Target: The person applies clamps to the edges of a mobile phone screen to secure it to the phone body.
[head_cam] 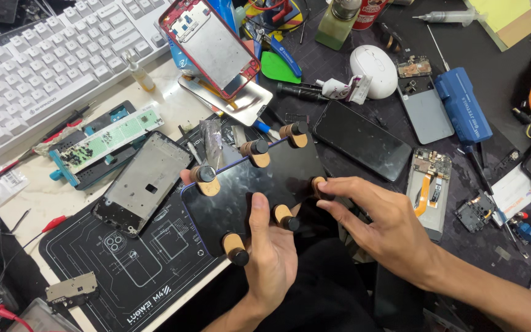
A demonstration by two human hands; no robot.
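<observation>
My left hand [271, 252] holds a black phone screen panel [241, 184] from below, thumb on its glass. Several tan clamps with black knobs grip its edges, such as one clamp [255, 152] on the far edge and another clamp [235, 248] near my wrist. My right hand [379, 224] reaches in from the right, with fingertips pinching a clamp [319, 185] on the panel's right edge.
A grey phone frame [144, 181] lies left on a black work mat [136, 270]. A red phone housing [211, 44], a white keyboard [50, 61], a black phone [362, 139], a blue tool [462, 106] and loose circuit parts crowd the bench.
</observation>
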